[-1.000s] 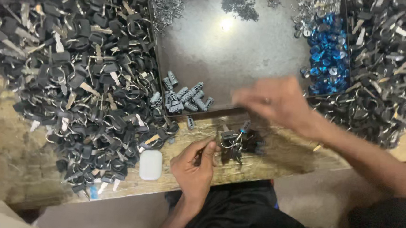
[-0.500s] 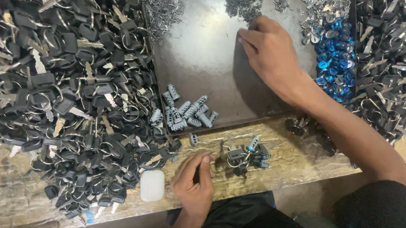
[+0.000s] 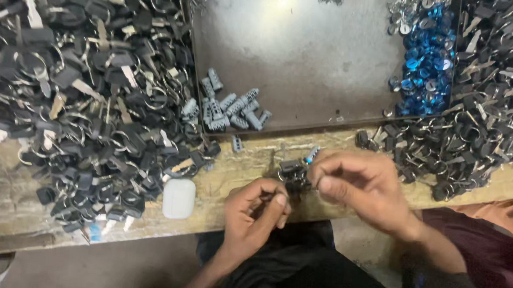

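Hidden or cut off, head view:
- Heap of black-headed keys on rings (image 3: 76, 91): runs past the left and top edges; lower layers buried.
- Second dark key heap (image 3: 485, 98): cut by the right and top edges.
- Grey metal tray (image 3: 309, 64): far rim out of frame.
- Small dark metal key bunch (image 3: 295, 170): partly covered by the fingers of the right hand (image 3: 361, 186); its make-up is too small to tell.
- Left hand (image 3: 258, 212): what its curled fingers pinch is hidden.
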A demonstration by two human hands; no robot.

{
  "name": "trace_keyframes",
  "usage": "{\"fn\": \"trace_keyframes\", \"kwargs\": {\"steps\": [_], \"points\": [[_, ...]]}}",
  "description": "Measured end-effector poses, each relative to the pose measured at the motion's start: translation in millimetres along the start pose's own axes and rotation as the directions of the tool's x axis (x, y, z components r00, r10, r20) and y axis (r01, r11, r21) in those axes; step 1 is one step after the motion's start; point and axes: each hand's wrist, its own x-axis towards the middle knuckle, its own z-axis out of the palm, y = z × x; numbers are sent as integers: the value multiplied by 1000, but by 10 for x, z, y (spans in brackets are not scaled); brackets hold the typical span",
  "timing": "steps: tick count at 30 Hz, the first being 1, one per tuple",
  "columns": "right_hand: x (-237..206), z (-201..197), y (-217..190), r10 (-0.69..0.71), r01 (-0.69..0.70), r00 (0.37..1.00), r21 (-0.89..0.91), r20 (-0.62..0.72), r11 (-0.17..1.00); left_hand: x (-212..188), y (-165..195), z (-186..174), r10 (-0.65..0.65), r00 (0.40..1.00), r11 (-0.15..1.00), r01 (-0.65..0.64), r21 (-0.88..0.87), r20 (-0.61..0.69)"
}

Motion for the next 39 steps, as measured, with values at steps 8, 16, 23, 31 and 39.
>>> {"fn": "trace_keyframes", "kwargs": {"steps": [8,16,23,31,39], "points": [[-476,315,203,-39,56,995,201,-92,978,-162,179,287,-84,996,992,88,-94,42],[-585,309,302,57,-21,993,309,-106,951,-237,200,375,-49,999,998,48,-40,-11],[-482,317,301,141,-104,989,475,-43,874,-226,227,342,-42,998,995,47,93,-55],[-355,499,254,-180,107,950,-275,-254,955,-150,272,310,266,960,841,-185,508,-90],[489,-3,-246,-424,277,901,-872,91,403,52,-20,-76,-221,975,973,217,-76,-40]]}}
